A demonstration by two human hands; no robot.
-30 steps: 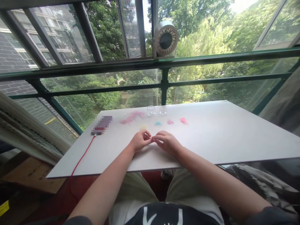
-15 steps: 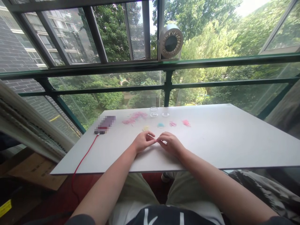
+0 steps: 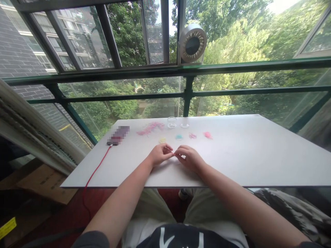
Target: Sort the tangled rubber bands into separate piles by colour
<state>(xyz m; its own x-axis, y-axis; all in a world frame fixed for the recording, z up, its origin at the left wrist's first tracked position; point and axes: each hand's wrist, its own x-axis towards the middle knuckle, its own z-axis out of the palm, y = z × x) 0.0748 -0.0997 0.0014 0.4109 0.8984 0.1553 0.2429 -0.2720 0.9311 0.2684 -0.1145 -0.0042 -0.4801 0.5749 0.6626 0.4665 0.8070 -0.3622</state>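
Note:
My left hand (image 3: 160,154) and my right hand (image 3: 188,157) meet fingertip to fingertip over the near part of the white table (image 3: 240,158). Both are closed in a pinch; whatever sits between the fingertips is too small to name. Just beyond my left hand lies a small yellow pile (image 3: 162,140). Further along are a teal pile (image 3: 179,136), a pinkish-purple pile (image 3: 192,135) and a pink-red pile (image 3: 207,135) of tiny pieces. A larger scatter of pink and purple bits (image 3: 151,128) spreads at the back left.
Two small clear round containers (image 3: 171,123) stand near the table's back edge. At the left, a blurred-out device (image 3: 118,135) has a red cable (image 3: 98,166) running off the front edge. A round fan (image 3: 192,44) is mounted by the window, above a green railing (image 3: 144,73).
The whole view has shifted slightly, so the scene sits a little further right. My hands keep the same fingertip-to-fingertip pinch, with no clear movement over the table.

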